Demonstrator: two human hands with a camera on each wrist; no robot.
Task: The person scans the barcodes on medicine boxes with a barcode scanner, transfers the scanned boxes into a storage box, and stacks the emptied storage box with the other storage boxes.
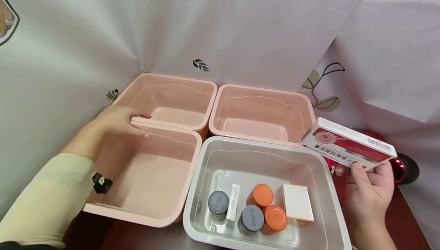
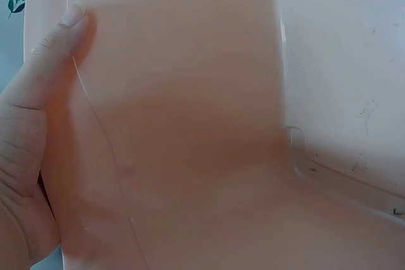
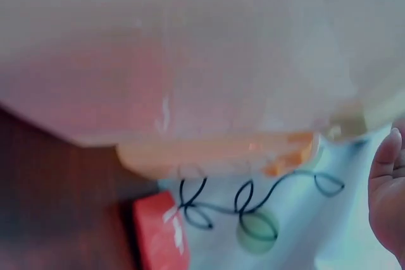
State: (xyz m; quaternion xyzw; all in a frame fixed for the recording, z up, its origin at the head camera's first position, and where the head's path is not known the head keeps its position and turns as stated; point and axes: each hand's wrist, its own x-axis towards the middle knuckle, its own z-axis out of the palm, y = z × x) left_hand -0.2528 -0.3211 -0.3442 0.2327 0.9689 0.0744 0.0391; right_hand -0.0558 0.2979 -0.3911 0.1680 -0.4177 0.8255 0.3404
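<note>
My left hand (image 1: 118,122) grips the far rim of the near left pink bin (image 1: 175,183), thumb over the inside wall. In the left wrist view, the thumb of this left hand (image 2: 31,118) lies against the pink wall. My right hand (image 1: 371,189) holds up a flat red-and-white box (image 1: 347,143) by its lower right end, right of the grey bin (image 1: 269,147). Inside that bin stand grey-lidded jars (image 1: 252,218), orange-lidded jars (image 1: 275,218), a narrow white box (image 1: 233,204) and a wider white box (image 1: 298,203). The right wrist view shows only the edge of the right hand (image 3: 387,200).
Two more pink bins stand behind, one at the back left (image 1: 178,83) and one at the back right (image 1: 262,91). White patterned cloth (image 1: 258,32) hangs behind and beside them. A black and red rounded object (image 1: 405,169) sits at the far right on the dark table (image 1: 407,215).
</note>
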